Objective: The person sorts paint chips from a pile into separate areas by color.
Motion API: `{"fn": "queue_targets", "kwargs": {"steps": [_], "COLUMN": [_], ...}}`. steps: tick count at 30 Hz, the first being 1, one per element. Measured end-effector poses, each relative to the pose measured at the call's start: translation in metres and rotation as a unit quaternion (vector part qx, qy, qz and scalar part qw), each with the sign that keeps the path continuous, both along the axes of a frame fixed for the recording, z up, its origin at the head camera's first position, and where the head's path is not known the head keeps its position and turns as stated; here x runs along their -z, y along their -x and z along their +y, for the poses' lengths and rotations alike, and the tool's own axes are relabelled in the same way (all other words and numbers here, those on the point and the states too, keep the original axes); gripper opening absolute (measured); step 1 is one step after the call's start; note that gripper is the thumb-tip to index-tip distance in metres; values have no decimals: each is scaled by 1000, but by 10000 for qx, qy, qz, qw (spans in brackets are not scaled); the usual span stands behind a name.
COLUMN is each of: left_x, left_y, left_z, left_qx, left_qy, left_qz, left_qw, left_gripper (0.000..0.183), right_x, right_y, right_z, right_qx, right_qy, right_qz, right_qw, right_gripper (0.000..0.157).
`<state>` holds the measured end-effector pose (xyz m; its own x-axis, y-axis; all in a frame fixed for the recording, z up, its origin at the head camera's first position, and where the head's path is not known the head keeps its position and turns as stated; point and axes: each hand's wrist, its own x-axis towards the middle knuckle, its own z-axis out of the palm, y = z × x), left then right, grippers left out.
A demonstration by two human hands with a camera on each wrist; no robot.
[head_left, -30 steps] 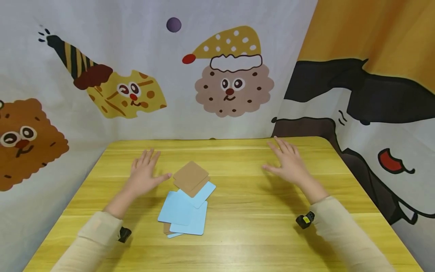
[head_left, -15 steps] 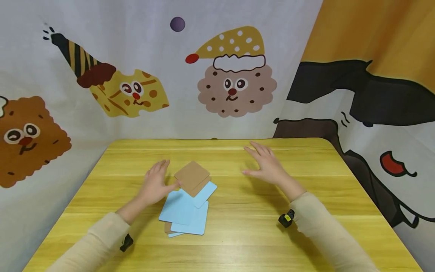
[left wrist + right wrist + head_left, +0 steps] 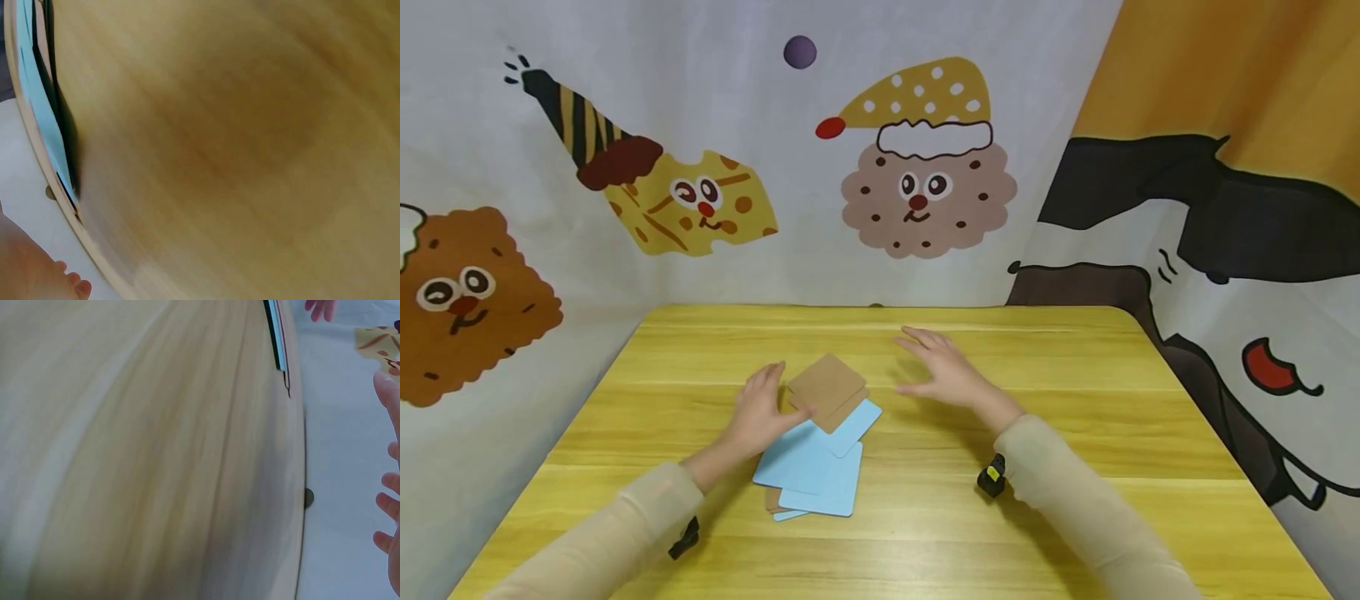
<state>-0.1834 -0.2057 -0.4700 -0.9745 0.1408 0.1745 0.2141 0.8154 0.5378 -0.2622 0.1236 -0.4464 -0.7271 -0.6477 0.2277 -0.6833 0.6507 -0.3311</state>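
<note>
A loose, overlapping heap of thin square cards lies left of the table's middle. Brown cards [image 3: 827,385] top its far end, while light blue cards [image 3: 823,479] spread toward the near side with a brown corner poking out below. At the heap's left edge hovers my left hand [image 3: 758,412], thumb stretched out over the cards and fingers loosely bent. My right hand [image 3: 951,375] is in the air to the right of the brown cards, thumb and fingers spread apart with nothing between them. The right wrist view catches its fingers [image 3: 389,503] at the right edge.
Beneath everything is a yellow wood-grain table [image 3: 1075,367]. A white curtain [image 3: 820,275] printed with cartoon biscuits and cheese hangs right behind its far edge. Each wrist carries a small black camera, such as the right wrist camera [image 3: 992,476].
Both hands have come inward: the left has moved right to the heap's edge, and the right has travelled well left toward it. The cards lie as before.
</note>
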Motion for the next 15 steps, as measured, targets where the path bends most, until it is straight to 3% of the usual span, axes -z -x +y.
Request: {"fn": "queue_targets", "kwargs": {"steps": [15], "left_x": [17], "left_y": [8], "left_z": [8], "left_qx": [-91], "left_qy": [52], "left_qz": [26], "left_qw": [9999], "left_gripper": [101], "right_x": [19], "right_y": [17], "right_z": [-54], "right_qx": [-455], "right_qy": [14], "right_qz": [-658], "right_qw": [9968], "right_gripper": [87]}}
